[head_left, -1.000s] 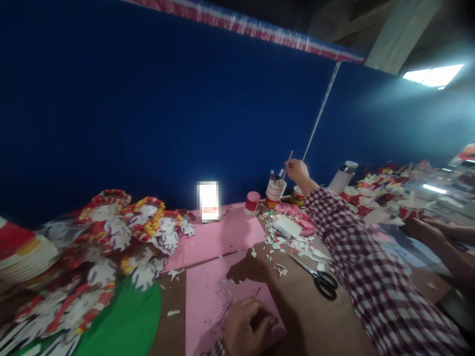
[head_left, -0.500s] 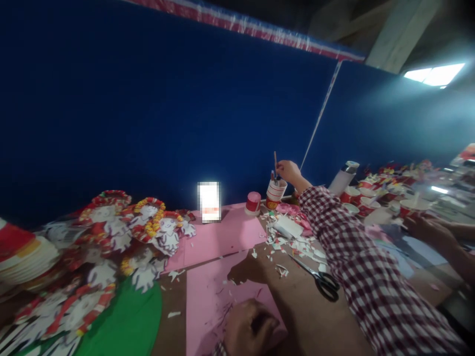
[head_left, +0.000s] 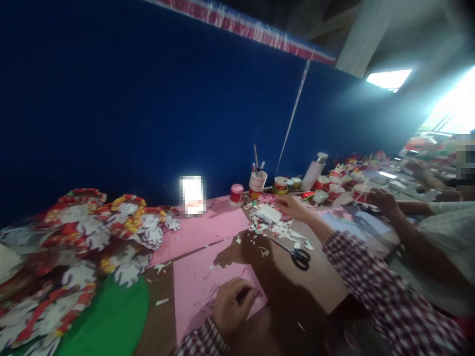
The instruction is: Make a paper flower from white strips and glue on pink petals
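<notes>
My left hand is above a pink sheet, its fingers curled in. Anything inside them is hidden. My right hand reaches out to the pink pieces beside a heap of white scraps. Its fingers are drawn together, and what they hold cannot be made out. Just behind it, a stack of paper cups holds a thin brown stick and other slim tools. Scissors with black handles lie on the table, nearer me than the scraps.
White cut-out figures with red and yellow rings crowd the left, around a green disc. A pink-topped cup stands by the blue wall. At the right are paper cups, a tilted bottle and another person's hand.
My right hand has let go of the stick in the cup stack and come down to the pink pieces. My left hand stays curled over the pink sheet. The view has turned right.
</notes>
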`<state>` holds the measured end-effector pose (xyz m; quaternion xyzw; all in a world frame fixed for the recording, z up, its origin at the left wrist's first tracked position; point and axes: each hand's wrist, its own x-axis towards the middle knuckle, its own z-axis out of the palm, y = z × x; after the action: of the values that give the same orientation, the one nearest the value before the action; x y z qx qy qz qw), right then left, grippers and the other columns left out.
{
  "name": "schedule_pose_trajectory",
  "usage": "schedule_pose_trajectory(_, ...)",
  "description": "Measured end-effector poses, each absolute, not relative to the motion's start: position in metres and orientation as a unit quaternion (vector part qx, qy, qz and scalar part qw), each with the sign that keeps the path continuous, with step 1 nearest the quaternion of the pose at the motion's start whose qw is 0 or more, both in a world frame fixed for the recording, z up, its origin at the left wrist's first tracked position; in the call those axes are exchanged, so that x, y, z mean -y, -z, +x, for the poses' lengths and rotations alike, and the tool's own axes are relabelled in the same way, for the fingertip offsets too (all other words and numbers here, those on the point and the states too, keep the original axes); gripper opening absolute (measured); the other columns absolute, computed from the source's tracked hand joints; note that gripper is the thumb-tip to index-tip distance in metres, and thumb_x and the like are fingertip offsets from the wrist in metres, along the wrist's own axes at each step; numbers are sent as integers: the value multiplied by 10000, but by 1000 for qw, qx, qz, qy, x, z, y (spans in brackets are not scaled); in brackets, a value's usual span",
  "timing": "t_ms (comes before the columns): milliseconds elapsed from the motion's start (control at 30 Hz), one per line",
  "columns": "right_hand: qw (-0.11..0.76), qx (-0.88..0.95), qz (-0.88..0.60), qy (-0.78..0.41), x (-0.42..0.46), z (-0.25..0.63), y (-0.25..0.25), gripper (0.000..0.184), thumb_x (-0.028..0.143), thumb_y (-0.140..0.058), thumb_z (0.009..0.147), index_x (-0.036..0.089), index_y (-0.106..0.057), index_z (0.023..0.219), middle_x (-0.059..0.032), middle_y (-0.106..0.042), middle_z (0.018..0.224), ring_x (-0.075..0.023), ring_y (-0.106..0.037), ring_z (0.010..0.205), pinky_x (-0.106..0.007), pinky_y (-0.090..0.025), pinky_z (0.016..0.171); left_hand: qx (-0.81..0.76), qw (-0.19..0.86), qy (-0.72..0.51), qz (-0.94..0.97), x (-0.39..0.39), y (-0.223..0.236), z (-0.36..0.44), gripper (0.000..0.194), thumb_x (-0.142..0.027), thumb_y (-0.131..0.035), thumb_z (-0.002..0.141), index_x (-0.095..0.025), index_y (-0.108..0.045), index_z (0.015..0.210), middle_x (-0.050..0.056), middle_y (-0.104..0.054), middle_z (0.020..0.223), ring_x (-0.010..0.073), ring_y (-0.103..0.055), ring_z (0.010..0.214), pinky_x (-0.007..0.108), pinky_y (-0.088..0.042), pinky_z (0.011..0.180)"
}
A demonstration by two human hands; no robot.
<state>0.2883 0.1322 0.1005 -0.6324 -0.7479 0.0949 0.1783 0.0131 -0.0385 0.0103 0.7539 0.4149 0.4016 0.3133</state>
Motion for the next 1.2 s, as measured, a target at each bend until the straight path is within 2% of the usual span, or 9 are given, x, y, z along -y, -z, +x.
schedule_pose_trajectory(133,118,747,-650,-80,-86,284,-64,256,278,-476,845,195,-685,968,-56,-707,895,-190,-618,789,-255,-432,705,-411,317,-401,755,38,-10,13,248,-277,-531,858,-170,-683,693,36,-680,641,140,-605,585,229,-453,560)
schedule_pose_trajectory(333,91,719,-689,-13,-92,262,-39,293,265,-449,880,184,-638,1088,-117,-657,1073,-232,-599,1001,-286,-420,832,-408,304,-404,760,38,-7,13,265,-305,-526,872,-172,-678,700,27,-677,647,134,-604,585,228,-455,559)
schedule_pose_trajectory(500,71,699,-711,-22,-103,250,-40,276,234,-451,862,146,-663,1014,-161,-648,1043,-272,-620,945,-326,-447,762,-402,299,-402,766,39,-6,12,257,-299,-525,872,-169,-670,705,22,-665,638,129,-590,581,221,-445,559)
schedule_pose_trajectory(633,73,685,-724,-40,-108,256,-39,275,311,-482,861,177,-666,1015,-125,-672,1033,-242,-625,939,-283,-450,740,-396,296,-397,773,39,-5,12,245,-284,-521,874,-173,-667,711,20,-670,651,131,-599,595,222,-450,577)
schedule_pose_trajectory(733,95,686,-718,-72,-118,262,-38,322,250,-551,797,183,-637,1099,-95,-686,1037,-215,-629,930,-244,-445,723,-402,293,-398,771,38,-4,12,230,-266,-528,866,-172,-664,707,20,-674,650,135,-612,604,221,-452,579)
schedule_pose_trajectory(833,128,688,-709,-88,-133,260,-38,316,208,-544,772,150,-648,1065,-97,-700,982,-204,-639,890,-232,-437,707,-401,285,-399,774,37,-3,12,209,-247,-541,855,-173,-668,706,20,-680,652,137,-621,606,217,-450,576)
schedule_pose_trajectory(933,127,682,-719,-48,-145,248,-36,260,276,-503,825,128,-667,963,-134,-693,979,-224,-634,923,-261,-439,740,-395,276,-405,777,36,-1,12,210,-246,-541,854,-176,-668,703,18,-675,639,133,-613,585,211,-441,557)
schedule_pose_trajectory(1033,120,670,-731,-44,-151,235,-34,255,249,-529,807,125,-657,988,-154,-679,1029,-259,-625,971,-309,-445,760,-391,268,-415,777,36,2,12,231,-259,-530,858,-179,-665,689,15,-662,615,131,-596,558,210,-431,537)
schedule_pose_trajectory(1200,157,685,-707,-75,-154,246,-44,281,182,-529,777,169,-668,1021,-94,-695,997,-212,-634,906,-272,-443,740,-401,270,-411,773,36,7,13,213,-248,-537,851,-183,-666,695,18,-672,633,141,-613,582,219,-442,562)
